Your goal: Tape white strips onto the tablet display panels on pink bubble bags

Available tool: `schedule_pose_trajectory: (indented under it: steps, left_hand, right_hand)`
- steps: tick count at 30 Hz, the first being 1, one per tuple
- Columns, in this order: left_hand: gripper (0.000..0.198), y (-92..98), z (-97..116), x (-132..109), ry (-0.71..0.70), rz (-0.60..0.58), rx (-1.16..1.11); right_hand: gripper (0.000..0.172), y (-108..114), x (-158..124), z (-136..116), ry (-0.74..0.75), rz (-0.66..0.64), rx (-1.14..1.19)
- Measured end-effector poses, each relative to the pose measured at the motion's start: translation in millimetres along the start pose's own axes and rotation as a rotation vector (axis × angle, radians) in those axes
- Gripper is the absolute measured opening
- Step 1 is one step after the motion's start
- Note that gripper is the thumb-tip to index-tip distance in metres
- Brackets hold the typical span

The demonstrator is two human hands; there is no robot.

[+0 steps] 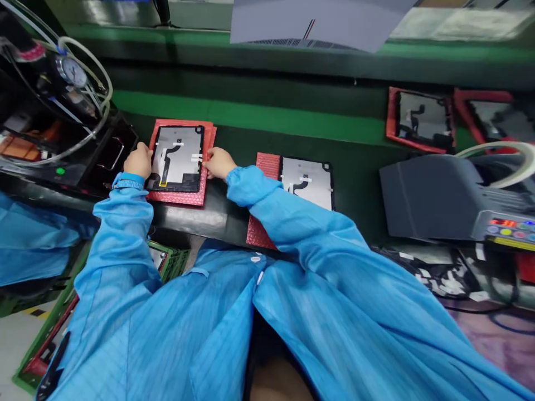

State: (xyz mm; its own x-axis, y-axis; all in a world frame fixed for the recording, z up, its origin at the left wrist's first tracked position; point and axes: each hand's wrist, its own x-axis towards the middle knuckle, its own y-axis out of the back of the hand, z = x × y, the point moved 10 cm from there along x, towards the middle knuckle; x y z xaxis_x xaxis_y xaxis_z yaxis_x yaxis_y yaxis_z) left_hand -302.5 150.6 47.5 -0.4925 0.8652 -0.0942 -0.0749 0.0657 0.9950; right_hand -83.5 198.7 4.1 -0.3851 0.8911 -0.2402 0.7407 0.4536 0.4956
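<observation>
A tablet screen panel [186,157] with a silver back, black border and black flex cable lies on a pink bubble-wrap bag [178,197]. My left hand [139,160] is closed at the left edge of the panel and wrap, its fingertips partly hidden. At the opposite edge, my right hand [219,164] pinches the side of the bubble wrap with thumb and fingers. A second screen panel [313,186] rests on another pink bubble-wrap bag [267,167] to the right, partly covered by my right sleeve.
A black machine with a pressure gauge [72,71] and hoses stands at left. A grey device [430,195] with a lit display sits at right. Behind it lie more panels [424,117] on pink wrap. Green crates [173,264] are below the bench, and a paper sheet [317,22] hangs ahead.
</observation>
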Motion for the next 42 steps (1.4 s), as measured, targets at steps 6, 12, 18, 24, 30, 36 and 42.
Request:
schedule_pose_trajectory:
  steps: [6, 12, 18, 24, 30, 36, 42]
  left_hand:
    - [0.047, 23.6, 7.7, -23.4, 0.047, 0.023, -0.032]
    - [0.057, 55.1, 125.2, -96.7, -0.492, 0.373, -0.241]
    - [0.027, 4.1, 299.3, -200.2, -1.104, 0.148, -0.194]
    - [0.017, -17.5, 340.4, -213.3, -1.214, 0.084, -0.233]
    - [0.016, -21.2, 348.3, -195.0, -1.225, 0.089, -0.247]
    - [0.014, -23.4, 370.7, -198.7, -1.258, 0.05, -0.25]
    - [0.012, -32.2, 390.2, -206.6, -1.284, -0.018, -0.27]
  right_hand:
    - [0.017, 112.3, -146.3, 74.2, 0.138, 0.245, 0.197]
    - [0.042, 250.5, -364.2, 252.0, -0.238, 1.463, 0.51]
    - [0.038, 290.6, -385.6, 303.2, -0.298, 1.535, 0.742]
    - [0.025, 304.9, -403.5, 286.6, -0.158, 1.708, 0.471]
    - [0.026, 301.0, -416.1, 300.2, -0.12, 1.734, 0.526]
    - [0.033, 310.7, -402.7, 311.5, -0.15, 1.667, 0.573]
    - [0.044, 316.9, -397.7, 317.4, -0.155, 1.691, 0.493]
